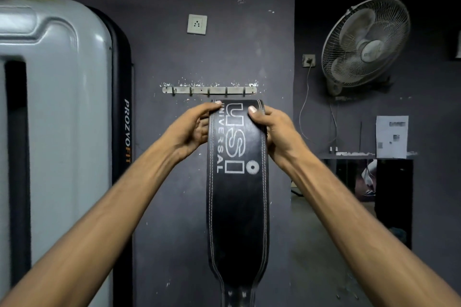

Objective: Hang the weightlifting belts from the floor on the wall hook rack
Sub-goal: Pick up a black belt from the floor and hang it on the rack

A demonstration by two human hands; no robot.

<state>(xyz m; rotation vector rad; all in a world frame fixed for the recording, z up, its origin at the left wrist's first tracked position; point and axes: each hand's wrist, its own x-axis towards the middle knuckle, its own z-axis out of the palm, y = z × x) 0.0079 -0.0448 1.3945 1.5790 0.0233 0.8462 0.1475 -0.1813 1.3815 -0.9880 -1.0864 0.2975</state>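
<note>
A black leather weightlifting belt (238,207) with white stitching and "USI UNIVERSAL" lettering hangs straight down in front of me. My left hand (190,129) grips its left edge near the top, and my right hand (272,129) grips its right edge. The folded top of the belt sits just below the metal wall hook rack (209,90), under the rack's right half. The rack's several hooks are bare. The belt's narrow lower end runs out of view at the bottom.
A large grey machine housing (57,132) with a "PROZVOFIT" label fills the left side. A wall socket (197,24) is above the rack. A wall fan (365,45) with a dangling cord hangs at the right, above a dark shelf (369,156) with a paper sheet.
</note>
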